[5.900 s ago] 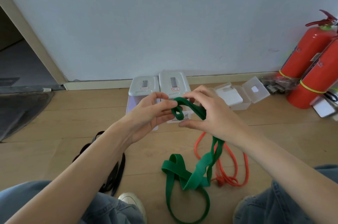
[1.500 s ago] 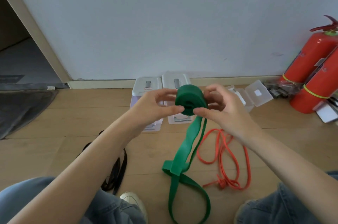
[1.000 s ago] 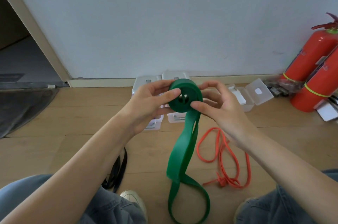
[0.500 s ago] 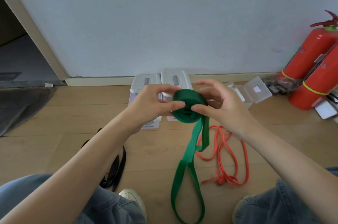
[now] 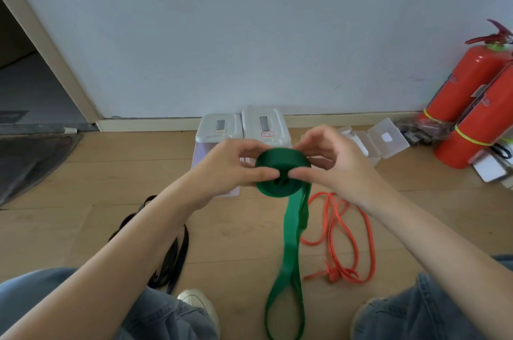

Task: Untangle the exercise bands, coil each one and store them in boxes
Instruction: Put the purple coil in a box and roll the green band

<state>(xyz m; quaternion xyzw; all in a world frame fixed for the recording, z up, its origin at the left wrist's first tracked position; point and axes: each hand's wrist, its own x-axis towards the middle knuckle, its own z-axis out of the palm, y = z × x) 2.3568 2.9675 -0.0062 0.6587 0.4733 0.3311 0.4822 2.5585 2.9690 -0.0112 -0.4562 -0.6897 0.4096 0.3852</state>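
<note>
Head view: my left hand (image 5: pixel 236 166) and right hand (image 5: pixel 330 164) both pinch the green band (image 5: pixel 281 170), which is wound into a thick coil between them, thumbs meeting on its near face and fingers curled round the far side. I hold the coil in the air in front of me. Its loose tail hangs down from the right of the coil to the wooden floor (image 5: pixel 83 201), ending in a long loop between my knees.

Just right of the tail, the orange band (image 5: pixel 344 239) lies in loose loops on the floor. A black band (image 5: pixel 172 253) lies under my left forearm, beside my shoe (image 5: pixel 198 303).

Beyond my hands, two lidded boxes (image 5: pixel 241 126) stand side by side by the wall, and an open clear box (image 5: pixel 383 140) sits to their right. Two fire extinguishers (image 5: pixel 469 95) lean at the far right.
</note>
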